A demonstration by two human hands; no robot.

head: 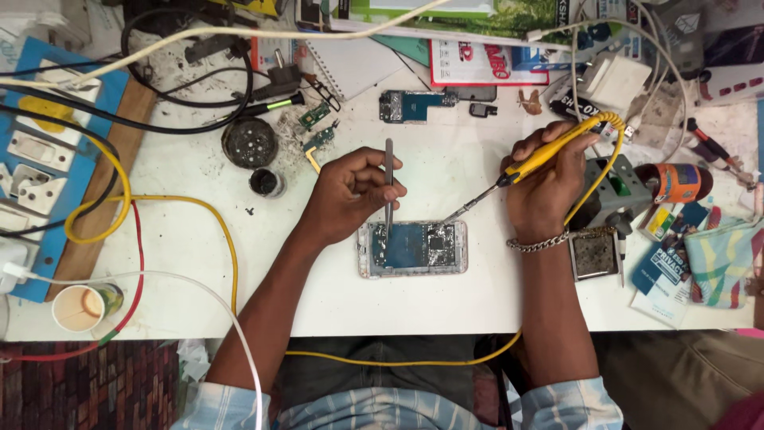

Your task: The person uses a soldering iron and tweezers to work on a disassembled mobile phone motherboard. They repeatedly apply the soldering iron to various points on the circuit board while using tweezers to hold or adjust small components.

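Left hand: grip closed on a pair of metal tweezers, held upright, tips down on the upper edge of the opened phone. Right hand: grip closed on a yellow-handled soldering iron, pen fashion; its dark tip slants down and left, ending at the phone's upper right corner. A chain bracelet sits at the right wrist.

The phone lies flat on the white desk, back removed, a blue board and a silvery speckled section exposed, between the two hands and near the desk's front edge.

The iron's yellow cord loops off the handle, runs down behind the right forearm and along the front edge. Just right of the right wrist sits a square tray holding a dirty sponge.

Beyond the left hand: a small dark pot, a round tin of grey residue, and loose circuit boards. A blue socket board occupies the far left; a paper cup stands at the front left corner. Cables, packets and a patterned cloth crowd the rear and right.
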